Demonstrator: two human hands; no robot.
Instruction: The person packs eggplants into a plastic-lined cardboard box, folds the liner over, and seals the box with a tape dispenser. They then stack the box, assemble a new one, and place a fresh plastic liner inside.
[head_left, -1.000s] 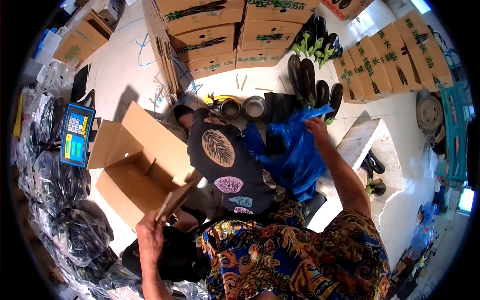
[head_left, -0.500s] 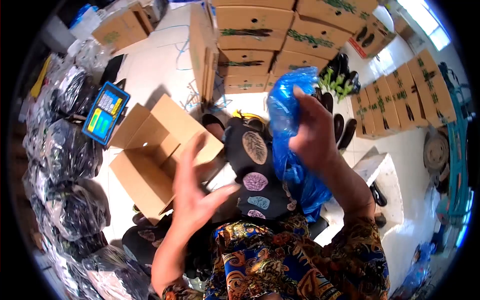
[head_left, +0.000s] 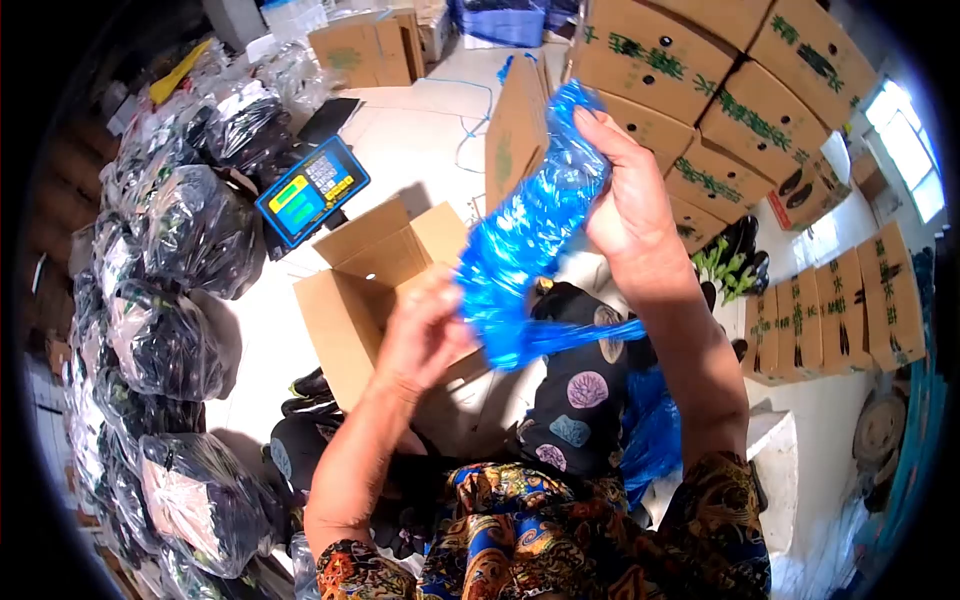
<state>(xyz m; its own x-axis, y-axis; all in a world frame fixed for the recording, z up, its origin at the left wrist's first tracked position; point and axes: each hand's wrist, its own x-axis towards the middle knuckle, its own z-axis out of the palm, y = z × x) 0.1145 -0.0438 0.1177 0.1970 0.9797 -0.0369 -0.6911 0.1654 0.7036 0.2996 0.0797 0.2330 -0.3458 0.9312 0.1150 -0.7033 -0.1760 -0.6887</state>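
A shiny blue plastic bag (head_left: 525,240) stretches slantwise between my two hands, above my lap. My right hand (head_left: 632,190) grips its upper end, thumb on top. At the bag's lower left edge, my left hand (head_left: 425,330) is closed on the plastic, its fingers slightly blurred. A twisted blue strip runs from the bag toward my right forearm, and more blue plastic (head_left: 650,430) lies by my right thigh. Just behind my left hand stands an open cardboard box (head_left: 340,315) with its flaps up; its inside is partly hidden.
A blue-framed scale display (head_left: 312,192) stands beyond the box. Clear bags of dark contents (head_left: 190,235) line the left side. Printed cartons (head_left: 690,75) are stacked ahead, with more cartons (head_left: 845,310) at right. Eggplants (head_left: 735,255) lie between them. A white foam box (head_left: 775,470) sits at lower right.
My left hand has gone from spread and empty to closed on the bag's edge. The bag is now drawn out between both hands. My view has turned left.
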